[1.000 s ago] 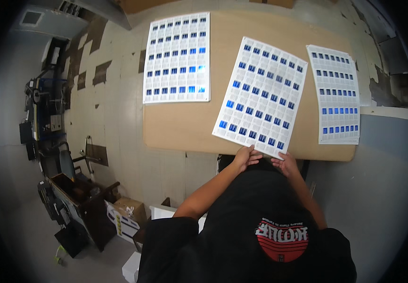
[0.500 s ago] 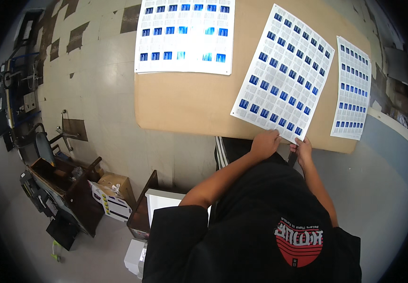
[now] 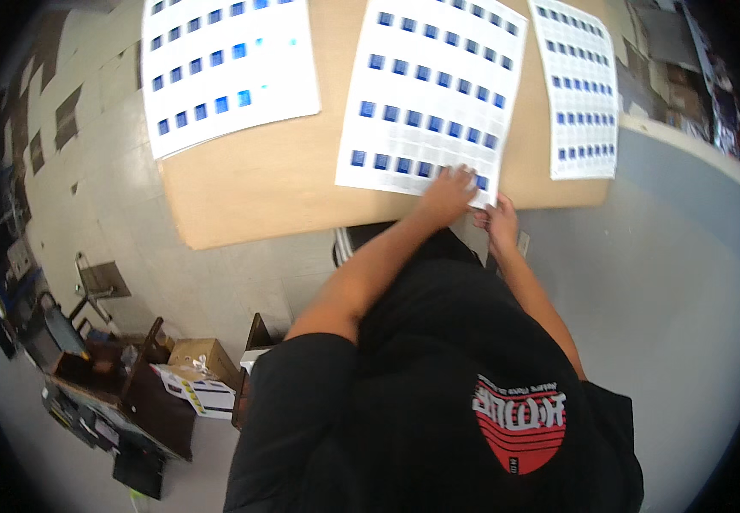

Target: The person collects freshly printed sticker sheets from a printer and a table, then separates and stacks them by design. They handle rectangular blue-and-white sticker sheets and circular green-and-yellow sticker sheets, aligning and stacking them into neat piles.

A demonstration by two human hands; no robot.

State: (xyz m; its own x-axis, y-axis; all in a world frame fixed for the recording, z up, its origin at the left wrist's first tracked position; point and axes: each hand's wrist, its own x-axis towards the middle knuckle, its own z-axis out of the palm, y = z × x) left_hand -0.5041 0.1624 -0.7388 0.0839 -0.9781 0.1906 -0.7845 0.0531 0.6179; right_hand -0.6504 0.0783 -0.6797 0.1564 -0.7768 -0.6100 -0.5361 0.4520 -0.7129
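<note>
In front of me a large white printed sheet (image 3: 434, 85) with rows of small blue pictures lies on a tan table (image 3: 250, 192). My left hand (image 3: 451, 195) rests on it close to the near right corner, fingers stretched over the bottom row. At that corner my right hand (image 3: 498, 224) pinches the sheet's edge, just past the table's near side. Whether one sheet or more is between those fingers, I cannot tell.
Similar printed sheets (image 3: 208, 90) lie at the table's left, with glare on them, and another group (image 3: 579, 98) at its right edge. Behind on the left are a dark wooden cabinet (image 3: 152, 410), a cardboard box (image 3: 203, 359) and a chair (image 3: 67, 329).
My left hand has gone from the sheet's near edge onto its printed face. The right hand stays at the corner. The whole view has turned, shifting the table leftward and up.
</note>
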